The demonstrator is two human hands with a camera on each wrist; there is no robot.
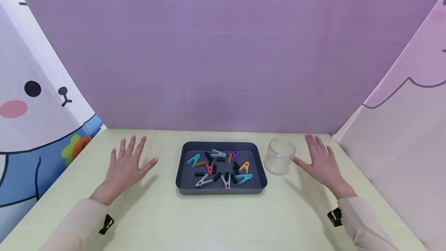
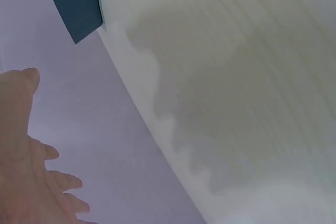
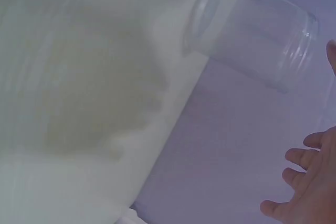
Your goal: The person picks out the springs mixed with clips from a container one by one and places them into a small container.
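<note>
Fingers spread, my left hand hovers over the table to the left of a dark grey tray; it holds nothing. My right hand is likewise spread and holds nothing, its thumb tip overlapping the edge of a clear jar in the head view. The jar stands upright and uncapped just right of the tray. Small clips in several colours lie scattered in the tray, among them a pink clip, an orange clip and a light blue clip. Black springs and a few gold springs lie between them.
The pale wooden table ends at a purple backdrop. Printed cartoon curtains, one left curtain and one right curtain, close off the sides. Each sleeve carries a black wrist piece.
</note>
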